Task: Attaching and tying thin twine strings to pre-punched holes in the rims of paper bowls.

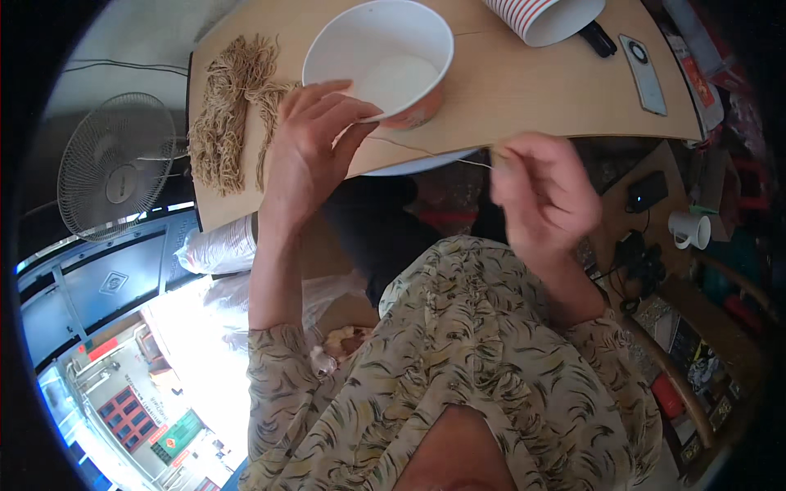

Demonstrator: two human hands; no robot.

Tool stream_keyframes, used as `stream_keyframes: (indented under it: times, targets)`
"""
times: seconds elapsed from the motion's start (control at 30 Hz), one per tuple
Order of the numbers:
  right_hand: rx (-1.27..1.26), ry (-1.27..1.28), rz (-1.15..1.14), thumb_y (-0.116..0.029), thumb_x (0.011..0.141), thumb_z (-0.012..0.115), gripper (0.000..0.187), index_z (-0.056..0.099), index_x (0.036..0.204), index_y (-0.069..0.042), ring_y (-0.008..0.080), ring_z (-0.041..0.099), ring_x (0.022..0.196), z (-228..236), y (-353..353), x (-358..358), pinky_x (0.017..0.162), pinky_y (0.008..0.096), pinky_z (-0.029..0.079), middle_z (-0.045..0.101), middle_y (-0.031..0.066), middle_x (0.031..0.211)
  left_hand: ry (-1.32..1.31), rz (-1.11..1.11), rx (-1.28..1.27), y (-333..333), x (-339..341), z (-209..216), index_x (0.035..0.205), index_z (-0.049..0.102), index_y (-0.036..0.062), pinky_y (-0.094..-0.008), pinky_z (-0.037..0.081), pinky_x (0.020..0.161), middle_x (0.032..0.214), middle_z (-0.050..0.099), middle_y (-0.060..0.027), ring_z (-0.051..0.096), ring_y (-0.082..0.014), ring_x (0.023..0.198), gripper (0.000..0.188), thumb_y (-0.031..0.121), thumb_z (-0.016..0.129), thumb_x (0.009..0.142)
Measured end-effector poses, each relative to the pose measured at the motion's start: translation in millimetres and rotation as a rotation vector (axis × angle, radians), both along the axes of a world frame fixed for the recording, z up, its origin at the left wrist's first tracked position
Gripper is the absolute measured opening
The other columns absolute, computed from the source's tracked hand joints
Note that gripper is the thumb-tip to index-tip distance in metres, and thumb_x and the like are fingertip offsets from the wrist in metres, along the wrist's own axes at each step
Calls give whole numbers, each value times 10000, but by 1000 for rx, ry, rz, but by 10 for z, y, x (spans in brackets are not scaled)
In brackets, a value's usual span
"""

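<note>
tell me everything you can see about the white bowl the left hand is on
The bowl is a round, deep paper-looking cup, white inside with an orange-red band low on its outer wall. It looks empty, its flat bottom bare. It stands upright near the front edge of the wooden table, right of the heap of tan strings. The left hand grips its near rim, fingers over the edge. A thin string runs from under it to the right hand.

Cluttered home workshop: fan [115, 168], string bundles [229, 110], worktable [557, 90].
</note>
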State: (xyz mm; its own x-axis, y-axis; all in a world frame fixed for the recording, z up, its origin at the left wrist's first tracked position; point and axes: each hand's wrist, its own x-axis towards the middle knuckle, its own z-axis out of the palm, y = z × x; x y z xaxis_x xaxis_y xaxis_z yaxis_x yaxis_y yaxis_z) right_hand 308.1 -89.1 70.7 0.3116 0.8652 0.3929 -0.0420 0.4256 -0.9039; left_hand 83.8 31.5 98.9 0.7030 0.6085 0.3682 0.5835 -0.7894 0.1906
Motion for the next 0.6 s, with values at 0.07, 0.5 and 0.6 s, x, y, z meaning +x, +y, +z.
stream_keyframes:
  times: [0.07, 0.5, 0.6]
  targets:
    - [21, -100, -42, 12, 964, 641, 65, 617, 1022, 31, 20, 586, 690, -134, 193, -105, 609, 189, 477, 654, 15, 766, -70, 40, -115, -8, 65, 44, 1001, 728, 70, -373, 483, 914, 934, 722, -80, 678, -269, 1027, 138, 105, 728, 868]
    - [103, -218, -38, -60, 927, 693, 140, 571, 987, -27, 266, 744, 758, -394, 813, -524, 667, 362, 603, 684, 119, 792, -604, 121, -533, 74, 156, -6, 1063, 669, -22, -264, 568, 738, 914, 747, -73, 728, -137, 872, 180, 22, 724, 898]
    - [86, -224, -32, -59, 929, 689, 129, 575, 977, -26, 265, 742, 741, -377, 830, -562, 669, 361, 604, 682, 117, 784, -631, 117, -546, 106, 130, -52, 1052, 656, -16, -273, 575, 754, 939, 749, -75, 731, -141, 884, 177, 27, 728, 896]
